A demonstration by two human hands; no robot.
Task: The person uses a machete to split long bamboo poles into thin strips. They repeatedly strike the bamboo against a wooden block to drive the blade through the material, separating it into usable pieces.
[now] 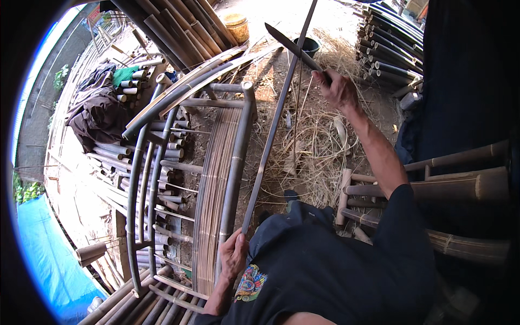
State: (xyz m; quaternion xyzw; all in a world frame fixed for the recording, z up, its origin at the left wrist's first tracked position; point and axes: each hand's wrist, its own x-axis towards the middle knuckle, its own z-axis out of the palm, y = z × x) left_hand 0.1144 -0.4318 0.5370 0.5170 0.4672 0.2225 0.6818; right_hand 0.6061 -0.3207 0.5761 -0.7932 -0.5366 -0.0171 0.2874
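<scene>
My right hand point(337, 91) is closed round the handle of a long dark-bladed knife point(283, 39), its tip pointing up and left. The blade crosses a long, narrow bamboo strip point(275, 122); whether it cuts into the strip I cannot tell. Near my body, my left hand point(234, 253) grips the strip's lower end with fingers wrapped round it. From there the strip slants up and away, running past the upper edge of the view. Just left of it stands a bamboo bench point(232, 162) with a slatted seat point(215, 157).
Shavings point(319, 149) litter the ground ahead. Cut bamboo poles point(391, 46) are stacked at the far right, with more leaning poles point(179, 30) at the far left. A dark bucket point(310, 46) and a yellow bucket point(236, 28) stand beyond. Another bamboo frame point(346, 189) is at my right.
</scene>
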